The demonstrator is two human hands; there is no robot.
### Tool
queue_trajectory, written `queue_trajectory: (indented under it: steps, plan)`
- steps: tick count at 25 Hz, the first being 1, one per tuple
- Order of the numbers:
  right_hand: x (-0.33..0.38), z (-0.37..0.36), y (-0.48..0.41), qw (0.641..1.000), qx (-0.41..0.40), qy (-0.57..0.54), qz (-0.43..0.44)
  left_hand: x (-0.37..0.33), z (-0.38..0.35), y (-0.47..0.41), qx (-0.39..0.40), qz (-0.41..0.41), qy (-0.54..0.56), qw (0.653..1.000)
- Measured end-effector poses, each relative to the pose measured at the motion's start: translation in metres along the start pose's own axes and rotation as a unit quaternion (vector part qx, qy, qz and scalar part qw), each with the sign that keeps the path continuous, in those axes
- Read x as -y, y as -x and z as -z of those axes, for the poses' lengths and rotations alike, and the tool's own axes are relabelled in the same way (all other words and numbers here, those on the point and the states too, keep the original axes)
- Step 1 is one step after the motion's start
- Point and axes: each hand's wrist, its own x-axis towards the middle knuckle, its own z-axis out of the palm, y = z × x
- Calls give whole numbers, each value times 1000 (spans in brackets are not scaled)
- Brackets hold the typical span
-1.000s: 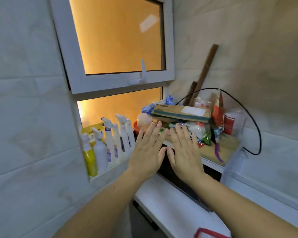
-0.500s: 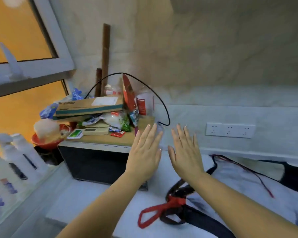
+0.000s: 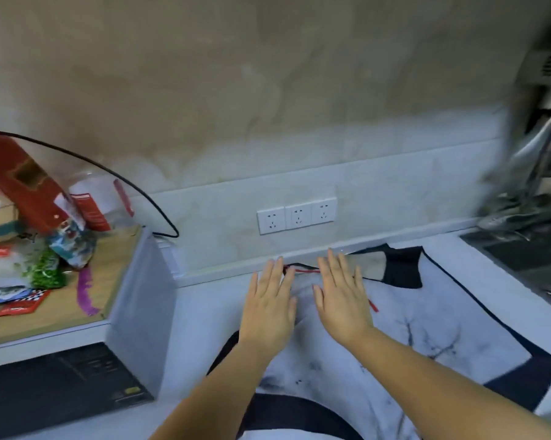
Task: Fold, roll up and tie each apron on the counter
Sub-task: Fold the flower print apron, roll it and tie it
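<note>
Right of the microwave (image 3: 137, 312), you are holding your left hand (image 3: 269, 309) flat, fingers straight, gripping nothing; your right hand (image 3: 342, 301) is matching it, both over the white, black-trimmed apron (image 3: 426, 325) lying spread on the counter (image 3: 204, 315).

I see one apron (image 3: 426, 338) spread flat on the white counter (image 3: 204, 312): white, dark ink-like marks, black edging, thin red tie (image 3: 302, 270) near the wall.

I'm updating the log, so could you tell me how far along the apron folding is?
Nothing looks done: the apron lies spread flat on the counter, unfolded. In hand: the left hand and right hand are open over it. Remaining: folding, rolling, tying.
</note>
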Motion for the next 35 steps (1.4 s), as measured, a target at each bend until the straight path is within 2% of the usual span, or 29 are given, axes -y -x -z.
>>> queue_trajectory:
  steps: [5,9,12,20,27,30,33,35]
  plan:
    - [-44,-24,6,992,89,6,-85,-21,-39,-17,77,-50,32,995]
    - [-63,-39,10,982,101,3,-158,-19,-63,-39,97,-70,17,993]
    - [-79,-42,22,973,133,-3,-186,-29,-75,-47,132,-86,39,987]
    - [-121,-34,11,955,139,-44,-259,-68,-93,-84,151,-119,45,980]
    - [-199,-59,-23,919,227,-130,-294,-112,-138,-114,191,-54,40,979]
    - [-256,-92,-44,895,266,-187,-305,-152,-170,-132,217,17,69,974]
    - [-303,-122,-61,853,313,-266,-320,-186,-204,-140,256,90,105,957]
    - [-325,-138,-71,820,316,-332,-343,-201,-222,-144,274,139,129,943]
